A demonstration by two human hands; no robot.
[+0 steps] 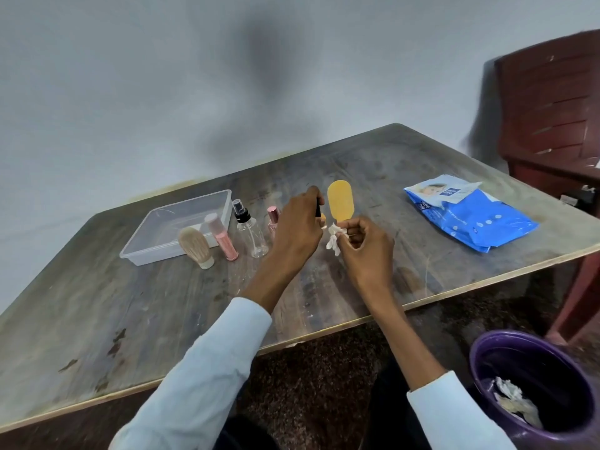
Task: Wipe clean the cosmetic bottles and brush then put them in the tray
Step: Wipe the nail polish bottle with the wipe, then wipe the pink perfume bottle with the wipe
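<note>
My left hand (298, 228) grips a small item with a black top and an orange part (318, 212), mostly hidden by my fingers. My right hand (360, 238) pinches a crumpled white wipe (334, 242) right beside it. A yellow paddle brush (340, 200) shows just behind both hands; I cannot tell whether either hand holds it. The clear plastic tray (143, 254) sits at the left with nothing in it. Before it stand a beige bottle (194, 251), a pink tube (223, 239), a clear spray bottle (249, 233) and a pink-capped bottle (273, 218), half hidden by my left hand.
A blue pack of wipes (470, 212) lies on the right of the worn wooden table (130, 319). A purple bin (532, 384) holding used wipes stands on the floor at lower right. A dark red chair (552, 108) stands beyond the table's right corner.
</note>
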